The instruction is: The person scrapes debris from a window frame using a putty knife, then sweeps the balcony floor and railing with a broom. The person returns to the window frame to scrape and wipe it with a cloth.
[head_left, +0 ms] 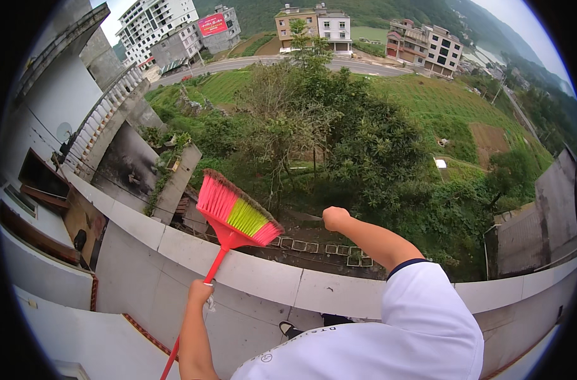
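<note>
My left hand [200,292] is closed around the red handle of a broom [228,235], just below its head. The broom is held head up, its pink and yellow-green bristles tilted toward the upper right, with greyish fluff along their tips. A bit of white material [210,303] hangs by the handle under that hand. My right hand [335,218] is a fist, stretched out past the parapet to the right of the bristles. From it a thin, grey blade-like tool [309,216] points left toward the broom, not touching it; its handle is hidden in my fingers.
A pale, flat-topped parapet [269,277] curves across in front of me, with a drop to trees [371,145] and fields beyond. My dark shoe [290,329] is on the grey floor [238,329]. A balustrade [101,120] stands at the left.
</note>
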Available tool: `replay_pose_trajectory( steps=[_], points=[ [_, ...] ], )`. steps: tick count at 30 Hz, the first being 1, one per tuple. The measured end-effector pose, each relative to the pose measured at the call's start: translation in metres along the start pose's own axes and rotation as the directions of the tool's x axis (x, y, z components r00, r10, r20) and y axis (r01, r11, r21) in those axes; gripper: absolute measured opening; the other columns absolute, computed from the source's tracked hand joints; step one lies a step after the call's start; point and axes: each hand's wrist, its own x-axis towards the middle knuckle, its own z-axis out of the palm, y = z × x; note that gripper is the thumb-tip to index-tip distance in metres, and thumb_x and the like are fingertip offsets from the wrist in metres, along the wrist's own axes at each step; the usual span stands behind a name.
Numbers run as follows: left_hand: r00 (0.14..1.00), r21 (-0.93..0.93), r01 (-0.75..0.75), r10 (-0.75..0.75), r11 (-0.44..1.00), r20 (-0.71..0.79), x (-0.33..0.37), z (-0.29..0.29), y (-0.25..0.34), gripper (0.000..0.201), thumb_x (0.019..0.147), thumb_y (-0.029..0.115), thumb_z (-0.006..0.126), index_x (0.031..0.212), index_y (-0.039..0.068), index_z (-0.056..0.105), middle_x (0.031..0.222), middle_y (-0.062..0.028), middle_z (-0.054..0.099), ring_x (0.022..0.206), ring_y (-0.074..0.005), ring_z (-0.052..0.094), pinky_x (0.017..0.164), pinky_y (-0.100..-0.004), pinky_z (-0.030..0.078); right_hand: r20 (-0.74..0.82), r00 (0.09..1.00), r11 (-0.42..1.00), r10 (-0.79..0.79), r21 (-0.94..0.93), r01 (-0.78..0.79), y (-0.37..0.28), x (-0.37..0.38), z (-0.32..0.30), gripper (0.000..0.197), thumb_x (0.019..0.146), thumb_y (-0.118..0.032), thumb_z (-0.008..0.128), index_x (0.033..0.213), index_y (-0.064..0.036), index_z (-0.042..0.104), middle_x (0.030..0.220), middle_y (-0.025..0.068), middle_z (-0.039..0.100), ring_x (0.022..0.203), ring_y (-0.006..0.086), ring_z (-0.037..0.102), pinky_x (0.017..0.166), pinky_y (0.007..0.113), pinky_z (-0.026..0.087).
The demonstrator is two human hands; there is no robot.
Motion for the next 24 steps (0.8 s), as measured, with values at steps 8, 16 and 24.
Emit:
replay_pose_trajectory(
  steps=[8, 16, 24],
  points=[
    [1.0, -0.062, -0.025, 0.026, 0.998, 0.015, 0.008, 0.014, -0.019, 0.02, 0.058, 0.011, 0.062, 0.073, -0.003, 0.063, 0.06, -0.0178, 0.059, 0.057, -0.0282, 0.06, 0.055, -0.0367, 0.044, -0.72, 0.673, 0.768, -0.168, 0.332, 0.548, -0.109, -0.044, -0.116, 0.016, 0.077, -0.017, 0.055, 0.082, -0.0013, 0.054, 0.07, 0.0191, 0.058, 0.071, 0.0361, 0.058, 0.062, 0.043, 0.047],
    [0.999, 0.03, 0.0, -0.002, 1.0, 0.054, 0.008, -0.006, 0.009, 0.02, 0.062, 0.015, 0.06, 0.074, 0.0, 0.064, 0.067, -0.0194, 0.061, 0.064, -0.0334, 0.061, 0.06, -0.0395, 0.046, -0.134, 0.991, 1.0, -0.016, 0.014, 0.018, -0.015, 0.015, -0.009, 0.013, 0.076, -0.01, 0.057, 0.083, -0.0016, 0.065, 0.082, 0.0142, 0.064, 0.073, 0.0311, 0.062, 0.062, 0.04, 0.051],
    [0.999, -0.027, -0.036, 0.036, 0.999, -0.007, 0.008, 0.013, -0.015, 0.021, 0.063, 0.016, 0.06, 0.078, 0.001, 0.066, 0.067, -0.0198, 0.061, 0.066, -0.0349, 0.061, 0.06, -0.0403, 0.046, -0.651, 0.674, 0.675, -0.349, 0.325, 0.663, -0.104, -0.048, -0.152, 0.017, 0.076, -0.017, 0.056, 0.082, -0.001, 0.059, 0.074, 0.0179, 0.061, 0.073, 0.0357, 0.059, 0.065, 0.043, 0.048]
  ],
)
